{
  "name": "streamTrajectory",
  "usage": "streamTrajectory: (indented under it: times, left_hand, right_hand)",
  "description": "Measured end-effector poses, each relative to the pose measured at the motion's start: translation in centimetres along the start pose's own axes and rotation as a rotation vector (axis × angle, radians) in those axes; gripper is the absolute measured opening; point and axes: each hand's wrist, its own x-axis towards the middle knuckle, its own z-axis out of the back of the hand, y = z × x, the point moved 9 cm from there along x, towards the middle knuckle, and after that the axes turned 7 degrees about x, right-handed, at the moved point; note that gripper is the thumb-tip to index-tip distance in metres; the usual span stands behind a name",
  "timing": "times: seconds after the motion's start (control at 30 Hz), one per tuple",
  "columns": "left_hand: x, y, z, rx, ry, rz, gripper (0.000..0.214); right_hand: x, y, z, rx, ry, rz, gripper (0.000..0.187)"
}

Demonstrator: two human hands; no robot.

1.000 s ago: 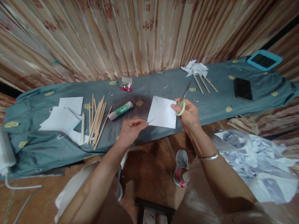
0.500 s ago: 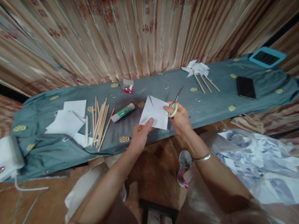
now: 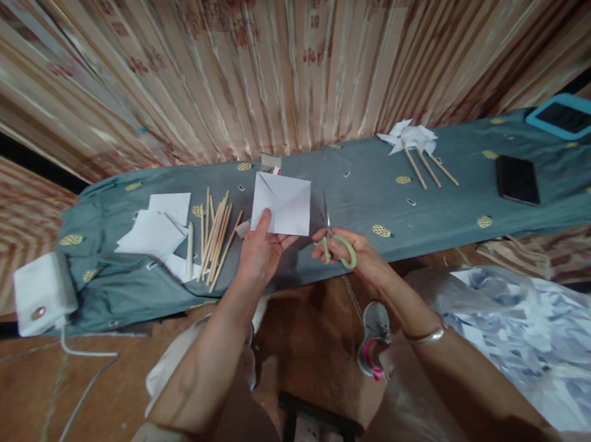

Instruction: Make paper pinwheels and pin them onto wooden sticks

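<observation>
My left hand (image 3: pixel 260 251) pinches the lower edge of a white paper square (image 3: pixel 282 202) and holds it up above the grey-blue cloth (image 3: pixel 355 211). The square shows crease lines and short cuts from its corners. My right hand (image 3: pixel 350 252) grips green-handled scissors (image 3: pixel 335 241), blades pointing up just to the right of the paper and apart from it. A bundle of wooden sticks (image 3: pixel 216 236) lies left of my left hand.
A stack of white paper squares (image 3: pixel 153 230) lies at the left. Finished paper pinwheels on sticks (image 3: pixel 413 144) rest at the back right, near a black phone (image 3: pixel 516 179) and a blue-framed tablet (image 3: pixel 567 116). A bag of paper scraps (image 3: pixel 522 320) sits lower right. A white box (image 3: pixel 42 293) stands at the cloth's left end.
My left hand took hold of the paper square and lifted it up and to the left. My right hand let go of the paper and drew the scissors down and away from it.
</observation>
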Motion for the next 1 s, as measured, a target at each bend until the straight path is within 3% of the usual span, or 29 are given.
streamTrajectory:
  times: [0.13, 0.27, 1.0]
  left_hand:
    - [0.1, -0.2, 0.7, 0.029, -0.021, 0.027, 0.027]
    - [0.1, 0.1, 1.0, 0.083, -0.021, 0.037, 0.033]
    - [-0.1, 0.7, 0.4, 0.067, 0.035, 0.026, 0.034]
  right_hand:
    - [-1.3, -1.0, -1.5, -0.060, 0.194, -0.074, 0.050]
    - [-1.9, -2.0, -1.8, -0.127, 0.263, -0.119, 0.048]
    - [-1.9, -2.1, -1.4, -0.150, 0.203, -0.145, 0.043]
